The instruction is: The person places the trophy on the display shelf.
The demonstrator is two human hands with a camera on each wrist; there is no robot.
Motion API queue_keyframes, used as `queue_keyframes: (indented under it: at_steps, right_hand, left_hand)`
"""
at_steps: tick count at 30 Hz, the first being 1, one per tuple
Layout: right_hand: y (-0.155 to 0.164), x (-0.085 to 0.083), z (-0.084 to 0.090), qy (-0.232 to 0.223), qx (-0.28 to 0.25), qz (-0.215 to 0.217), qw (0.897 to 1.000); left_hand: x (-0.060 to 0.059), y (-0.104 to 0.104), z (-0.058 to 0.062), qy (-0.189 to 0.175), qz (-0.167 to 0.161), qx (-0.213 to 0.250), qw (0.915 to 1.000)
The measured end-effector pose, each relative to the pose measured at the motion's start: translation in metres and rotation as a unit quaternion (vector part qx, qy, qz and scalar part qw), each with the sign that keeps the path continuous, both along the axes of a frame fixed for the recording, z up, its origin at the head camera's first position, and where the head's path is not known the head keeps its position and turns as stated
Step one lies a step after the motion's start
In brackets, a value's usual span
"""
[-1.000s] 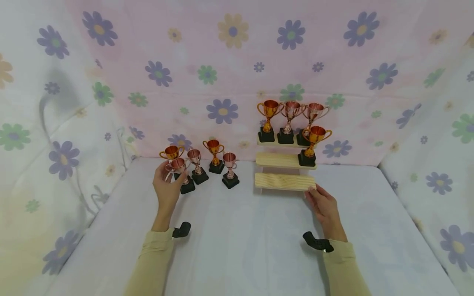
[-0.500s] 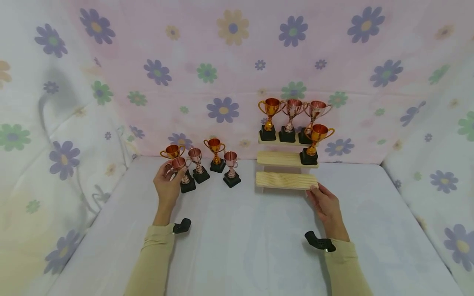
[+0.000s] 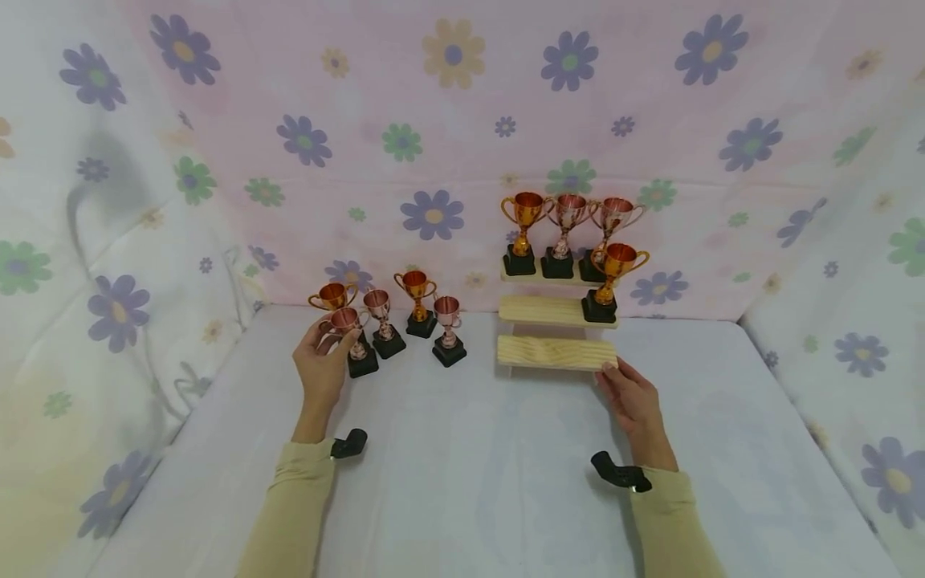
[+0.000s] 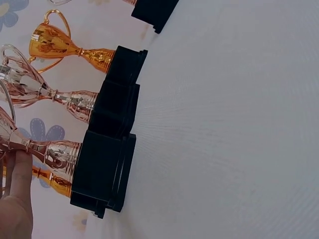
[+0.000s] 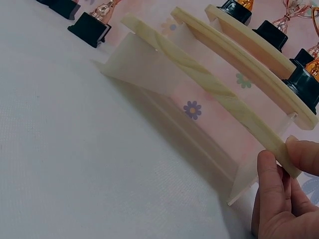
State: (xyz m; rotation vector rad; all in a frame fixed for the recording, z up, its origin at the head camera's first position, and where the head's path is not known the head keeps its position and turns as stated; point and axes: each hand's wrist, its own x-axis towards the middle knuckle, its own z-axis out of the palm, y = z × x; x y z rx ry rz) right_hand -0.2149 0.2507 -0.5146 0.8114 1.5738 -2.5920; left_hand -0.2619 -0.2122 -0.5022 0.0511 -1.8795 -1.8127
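My left hand [image 3: 320, 369] grips a rose-gold trophy [image 4: 62, 155] by its cup, thumb on the near side. The trophy stands upright on its black base, and the left wrist view shows that base level with its neighbours. Just behind it is a gold trophy [image 3: 333, 297], partly hidden. Close on its right stands another rose-gold trophy [image 3: 384, 321]. Over at the right, my right hand [image 3: 637, 409] pinches the right end of the lowest wooden board [image 3: 555, 353] of a three-step display stand, with the thumb on top and fingers below.
A gold trophy [image 3: 417, 299] and a rose-gold trophy [image 3: 449, 329] stand between the left hand and the stand. Three trophies line the top step [image 3: 549, 279]; one gold trophy [image 3: 609, 281] is at the right end of the middle step [image 3: 542, 311]. A flowered cloth [image 3: 347, 160] hangs behind.
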Motion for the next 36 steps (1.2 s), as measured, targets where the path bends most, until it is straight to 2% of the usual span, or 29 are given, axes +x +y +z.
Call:
queue_keyframes:
  at_steps: [5,9,11,14,17,20,24,29,36]
  right_hand:
    - [-0.002,0.0,-0.002,-0.002,0.0,0.003,1.0]
    - [-0.002,-0.002,-0.002,-0.002,0.005,0.002,1.0]
    - [-0.001,-0.004,-0.001,-0.002,0.006,0.002,1.0]
    - [0.0,-0.005,0.0,-0.003,0.004,0.002,1.0]
    - [0.002,-0.005,0.001,-0.002,0.002,0.004,1.0]
    - [0.003,-0.005,0.001,0.001,0.0,0.004,1.0]
    - [0.003,-0.005,0.001,0.005,-0.003,0.002,1.0]
    - [0.002,-0.004,0.0,0.0,0.003,0.001,1.0]
    - [0.002,-0.003,-0.002,-0.005,0.007,0.002,1.0]
  left_hand:
    - [0.009,0.001,0.009,0.002,-0.008,0.016,0.9998]
    - [0.009,0.0,0.008,0.009,-0.014,0.032,0.9993]
    - [0.009,0.0,0.005,0.003,-0.006,0.019,0.9998]
    - [0.016,0.003,0.007,-0.003,-0.001,-0.003,1.0]
    - [0.028,0.011,0.015,-0.01,-0.003,-0.03,0.9995]
    - [0.038,0.019,0.022,0.003,-0.013,-0.048,0.9988]
    - [0.045,0.031,0.029,0.021,-0.036,-0.065,0.997]
    - [0.051,0.057,0.043,0.036,-0.072,-0.083,0.9932]
    - [0.05,0.102,0.06,0.074,-0.147,-0.06,0.9845]
